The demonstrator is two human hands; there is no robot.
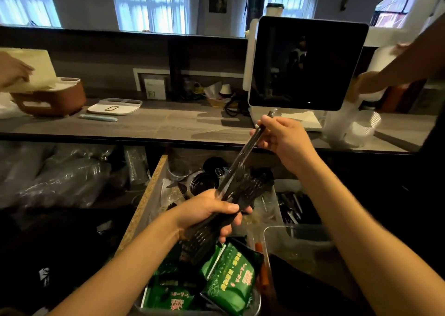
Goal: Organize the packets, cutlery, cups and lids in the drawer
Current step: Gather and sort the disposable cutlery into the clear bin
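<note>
Above the open drawer (pixel 142 202) and its green packets (pixel 226 277), a bundle of black plastic cutlery (pixel 237 190) is gripped by the left hand (pixel 212 210) – one long piece (pixel 250 144) is pinched at its upper end by the right hand (pixel 281 135).

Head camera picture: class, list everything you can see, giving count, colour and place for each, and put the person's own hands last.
Black plastic forks: one bundle, black, held over the open drawer.
Single black utensil: one, black, being drawn up out of the bundle.
Green packets: several, green, near end of the drawer.
Drawer: one, chipboard edge, open below the counter.
Clear container: one, transparent, right of the packets.
Monitor: one, white frame and dark screen, on the counter.
White tray: one, white, counter left of centre.
Clear cups: one stack, transparent, counter right.
Left hand: grips the bundle.
Right hand: pinches the single utensil.
</note>
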